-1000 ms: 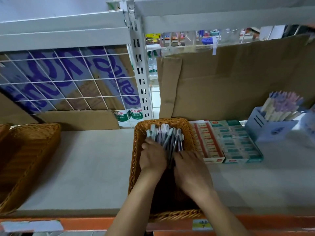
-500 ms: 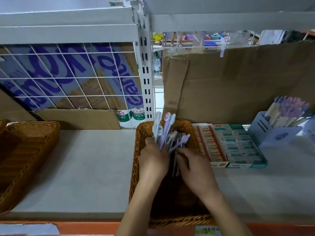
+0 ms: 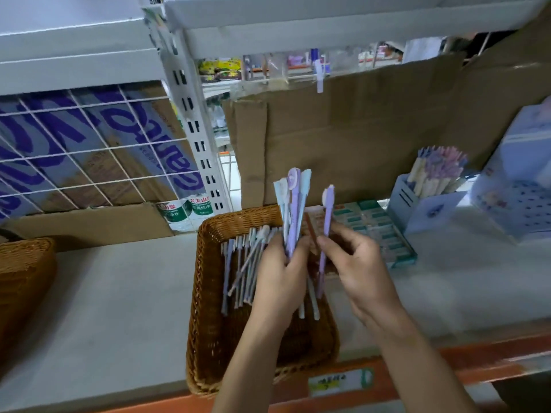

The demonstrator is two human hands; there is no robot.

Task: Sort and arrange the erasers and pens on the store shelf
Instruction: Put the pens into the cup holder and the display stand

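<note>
Above the middle wicker basket [image 3: 200, 293], a bundle of pens [image 3: 293, 204] stands nearly upright in the left hand [image 3: 280, 278], whose fingers are curled round the lower barrels, with the flat decorated caps fanning out towards twelve o'clock. At three o'clock of the bundle and just apart from it, the right hand [image 3: 360, 269] pinches a single purple pen [image 3: 327, 216] at mid-barrel between thumb and fingertips, cap up. These pens look light, thin and stiff, with smooth plastic barrels that would likely slide against one another, so a loose fist could let some slip down out of the bundle. A hold around the middle of the barrels, well below the wider caps, seems the safest, and the caps themselves look like the part most apt to snag or bend. More loose pens [image 3: 241, 272] lie slanted in the far half of the basket, at nine o'clock of the left hand. Boxed erasers [image 3: 384, 234] sit in flat trays just beside the basket at its two o'clock, partly hidden by the right hand. Farther towards three o'clock stand a pale blue holder [image 3: 423, 210] packed with pastel pens [image 3: 438, 171] and a larger blue display box [image 3: 518, 186]. A second wicker basket [image 3: 24, 278] sits well apart at nine o'clock on the grey shelf [image 3: 119, 293], with brown cardboard [image 3: 357, 129] behind.
</note>
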